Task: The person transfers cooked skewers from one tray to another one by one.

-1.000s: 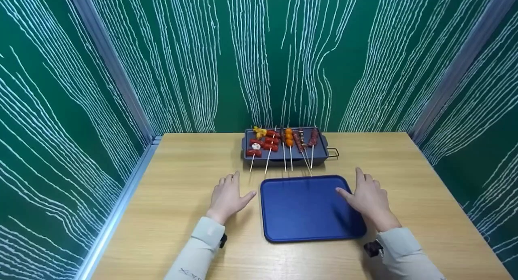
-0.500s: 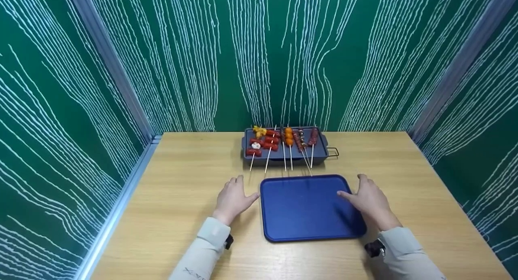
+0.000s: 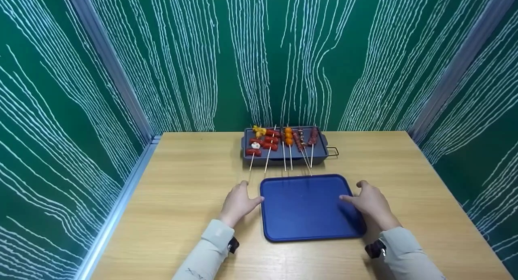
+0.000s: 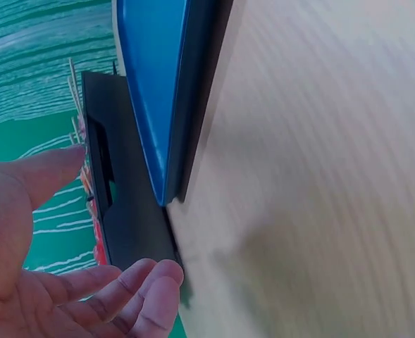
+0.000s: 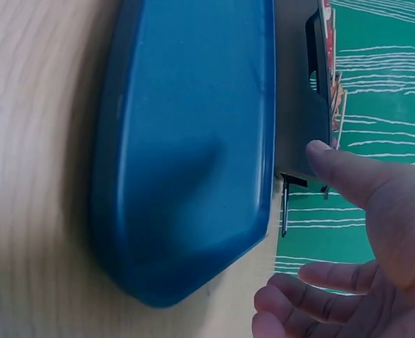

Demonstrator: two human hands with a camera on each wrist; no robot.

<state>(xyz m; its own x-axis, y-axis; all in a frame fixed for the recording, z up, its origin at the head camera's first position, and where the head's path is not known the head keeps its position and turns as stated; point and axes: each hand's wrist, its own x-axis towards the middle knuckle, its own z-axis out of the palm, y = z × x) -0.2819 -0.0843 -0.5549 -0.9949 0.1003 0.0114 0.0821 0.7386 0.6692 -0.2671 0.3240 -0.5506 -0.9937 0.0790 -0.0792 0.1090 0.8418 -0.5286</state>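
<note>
A blue rectangular tray (image 3: 307, 211) lies flat on the table in the head view, with nothing on it. My left hand (image 3: 238, 203) is just off its left edge, thumb toward the rim and fingers spread apart from it. In the left wrist view a gap shows between the left hand (image 4: 73, 282) and the tray (image 4: 151, 91). My right hand (image 3: 372, 201) hovers by the right edge, its thumb over the tray. The right wrist view has that hand (image 5: 376, 239) holding nothing, fingers loosely bent, beside the tray (image 5: 193, 141).
Behind the tray stands a dark grill box (image 3: 283, 160) with a wire handle (image 3: 333, 152) on its right. Several skewers of food (image 3: 289, 137) lie across it, sticks pointing toward me. The wooden table (image 3: 182, 183) meets green walls (image 3: 194, 69) with white lines.
My left hand has moved right, closer to the tray's left edge. The right hand's fingers have drawn back and bent slightly. Tray and grill have stayed in place.
</note>
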